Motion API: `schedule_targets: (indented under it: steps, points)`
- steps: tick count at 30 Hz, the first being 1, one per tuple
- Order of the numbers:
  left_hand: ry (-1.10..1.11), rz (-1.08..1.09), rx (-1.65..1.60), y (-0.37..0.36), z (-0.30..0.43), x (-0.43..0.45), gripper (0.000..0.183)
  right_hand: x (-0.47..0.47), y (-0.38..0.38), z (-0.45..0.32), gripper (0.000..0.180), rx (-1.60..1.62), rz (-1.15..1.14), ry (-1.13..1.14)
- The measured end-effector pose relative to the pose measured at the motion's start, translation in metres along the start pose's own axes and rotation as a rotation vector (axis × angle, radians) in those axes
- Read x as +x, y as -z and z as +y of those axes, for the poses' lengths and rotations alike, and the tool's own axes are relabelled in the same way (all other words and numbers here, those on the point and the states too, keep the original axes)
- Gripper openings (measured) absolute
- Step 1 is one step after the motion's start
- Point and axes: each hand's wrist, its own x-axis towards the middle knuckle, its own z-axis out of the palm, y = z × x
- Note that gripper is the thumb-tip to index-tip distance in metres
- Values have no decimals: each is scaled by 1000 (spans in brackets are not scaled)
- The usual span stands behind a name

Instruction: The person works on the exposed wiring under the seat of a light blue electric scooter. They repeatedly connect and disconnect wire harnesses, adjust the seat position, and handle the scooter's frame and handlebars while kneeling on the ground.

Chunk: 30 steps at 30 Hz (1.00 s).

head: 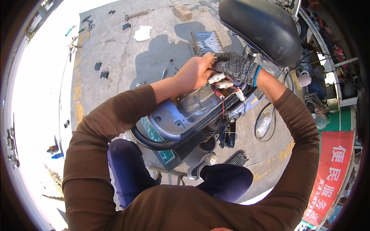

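Observation:
An electric scooter's open rear body lies before me, with a finned metal controller inside it. Above its far end my bare left hand has its fingers pinched together, and my right hand, in a grey knitted glove, meets it. Both seem to hold dark wires, though the fingers hide most of them. Just below the hands hang white plastic wire connectors, a red connector and another white plug on thin wires. The black scooter seat stands raised at the upper right.
A tray of bundled pale strips, a stone block and a hammer lie on the concrete beyond. A shock absorber and a loose pedal-like black part are nearer. Cluttered shelves and a red banner line the right.

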Motion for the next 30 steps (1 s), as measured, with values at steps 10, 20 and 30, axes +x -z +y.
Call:
schedule_targets:
  steps: [10,20,30]
  points:
    - [26,84,-57,-3,5,-2,23,0,-1,-13,31,237,5,-170]
    - [201,-4,-102,12,3,-4,16,-28,5,-11,32,253,115,-97]
    - [259,-209,-483,29,-10,-6,31,-50,-1,9,39,277,216,213]
